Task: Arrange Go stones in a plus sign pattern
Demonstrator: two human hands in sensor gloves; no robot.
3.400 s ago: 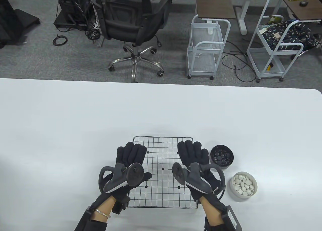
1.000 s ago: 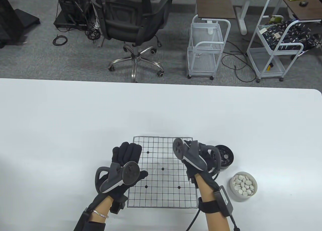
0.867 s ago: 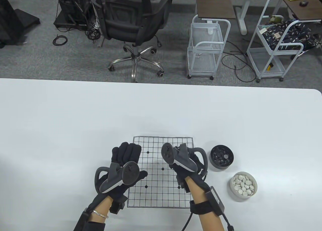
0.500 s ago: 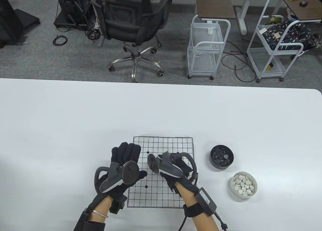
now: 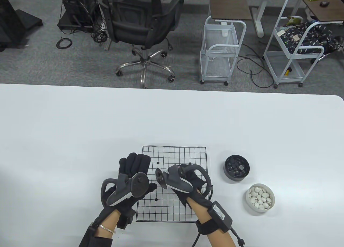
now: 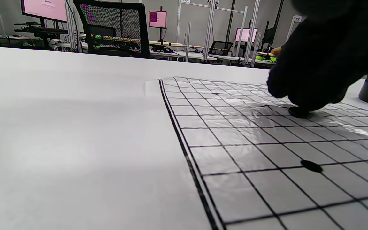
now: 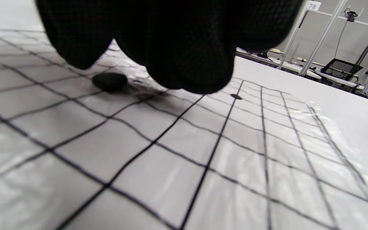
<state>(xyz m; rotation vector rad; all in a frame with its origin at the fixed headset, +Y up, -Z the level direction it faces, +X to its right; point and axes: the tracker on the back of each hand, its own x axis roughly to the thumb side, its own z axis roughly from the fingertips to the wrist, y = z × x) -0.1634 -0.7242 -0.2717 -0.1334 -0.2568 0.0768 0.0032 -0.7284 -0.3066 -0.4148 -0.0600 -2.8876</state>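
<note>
The paper Go board (image 5: 174, 155) lies near the table's front edge. My left hand (image 5: 135, 163) rests flat on its left border, fingers straight. My right hand (image 5: 197, 181) hovers over the board's middle with fingers curled down under the tracker. In the right wrist view one black stone (image 7: 110, 81) lies on the grid just below those fingers (image 7: 177, 57), with a thin gap showing. The left wrist view shows the same stone (image 6: 299, 111) under the right hand (image 6: 324, 64). The tracker hides the stone in the table view.
Right of the board stand a dark bowl (image 5: 227, 174) of black stones and, nearer me, a white bowl (image 5: 248, 204) of white stones. Printed star dots (image 6: 311, 166) mark the grid. An office chair (image 5: 142, 23) and wire carts (image 5: 220, 53) stand beyond the table.
My right hand came from the black bowl leftward to the board's middle, and a black stone now lies there. The left hand slid slightly left early on, then stayed put.
</note>
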